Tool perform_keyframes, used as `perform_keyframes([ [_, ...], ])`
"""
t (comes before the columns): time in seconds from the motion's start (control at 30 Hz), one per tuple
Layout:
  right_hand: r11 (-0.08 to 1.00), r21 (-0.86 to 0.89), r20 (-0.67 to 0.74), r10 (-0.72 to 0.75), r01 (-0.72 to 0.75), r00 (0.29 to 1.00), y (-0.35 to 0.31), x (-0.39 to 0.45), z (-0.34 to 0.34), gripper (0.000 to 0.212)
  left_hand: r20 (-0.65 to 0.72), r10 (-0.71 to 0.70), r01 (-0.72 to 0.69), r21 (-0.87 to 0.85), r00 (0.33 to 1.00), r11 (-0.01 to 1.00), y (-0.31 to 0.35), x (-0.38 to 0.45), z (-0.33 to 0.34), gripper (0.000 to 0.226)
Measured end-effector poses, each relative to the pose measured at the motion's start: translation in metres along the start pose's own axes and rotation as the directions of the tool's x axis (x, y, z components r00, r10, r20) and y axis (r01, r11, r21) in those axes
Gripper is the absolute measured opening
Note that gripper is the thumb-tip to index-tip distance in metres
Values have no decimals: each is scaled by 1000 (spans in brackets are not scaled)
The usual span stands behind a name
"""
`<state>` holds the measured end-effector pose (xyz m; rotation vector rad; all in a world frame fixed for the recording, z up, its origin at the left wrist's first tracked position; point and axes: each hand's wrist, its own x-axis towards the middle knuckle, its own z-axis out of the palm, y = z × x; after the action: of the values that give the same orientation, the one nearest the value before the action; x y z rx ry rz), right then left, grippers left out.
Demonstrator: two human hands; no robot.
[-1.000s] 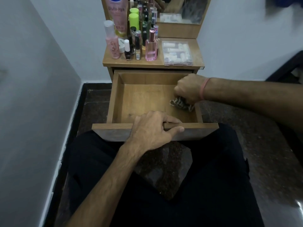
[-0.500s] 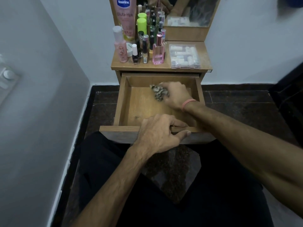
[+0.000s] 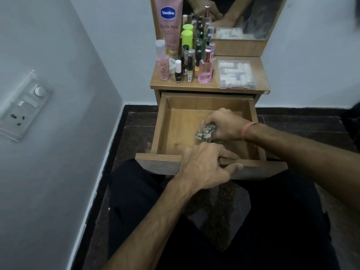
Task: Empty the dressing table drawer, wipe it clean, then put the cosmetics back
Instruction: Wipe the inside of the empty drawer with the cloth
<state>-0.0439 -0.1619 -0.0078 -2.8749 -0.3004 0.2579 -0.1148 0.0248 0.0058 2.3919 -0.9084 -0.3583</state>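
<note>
Head view: A crumpled patterned cloth [image 3: 206, 133] is gripped in the curled fingers of the right hand [image 3: 228, 125] and pressed to the floor of the open drawer [image 3: 175, 129], right of the drawer's middle and towards its front; the cloth protrudes from the hand's left side. A pink band [image 3: 248, 130] is worn on that wrist. The drawer's front panel [image 3: 157, 160] is clasped by the left hand [image 3: 206, 168], fingers hooked over the top edge and thumb laid along the outer face. Nothing but the cloth and hand is seen inside the drawer. Behind the drawer, on the dressing table top [image 3: 261, 75], the cosmetics are gathered: a tall pink Vaseline tube [image 3: 169, 24], a green-capped bottle [image 3: 187, 38], a pink perfume bottle [image 3: 205, 71], small nail polish bottles and, to the right, a clear plastic box [image 3: 236, 75] of small white items. A mirror [image 3: 247, 18] is set above. Left of the drawer, a switch-and-socket plate [image 3: 21, 106] is fixed to the grey wall. Dark speckled flooring [image 3: 136, 129] is seen beneath the drawer, and the person's dark-clad legs in front of it.
</note>
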Motion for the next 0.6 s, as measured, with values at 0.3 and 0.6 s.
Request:
perform_keyframes([
  [0.3, 905, -375, -332, -333, 201, 883, -52, 94, 14, 29, -2, -7, 6, -48, 1000, 999, -1, -2, -1, 33],
  [0.6, 883, -434, -471, -393, 180, 789, -37, 106, 20, 20, -37, 80, -80, -17, 996, 997, -3, 1, 1, 36],
])
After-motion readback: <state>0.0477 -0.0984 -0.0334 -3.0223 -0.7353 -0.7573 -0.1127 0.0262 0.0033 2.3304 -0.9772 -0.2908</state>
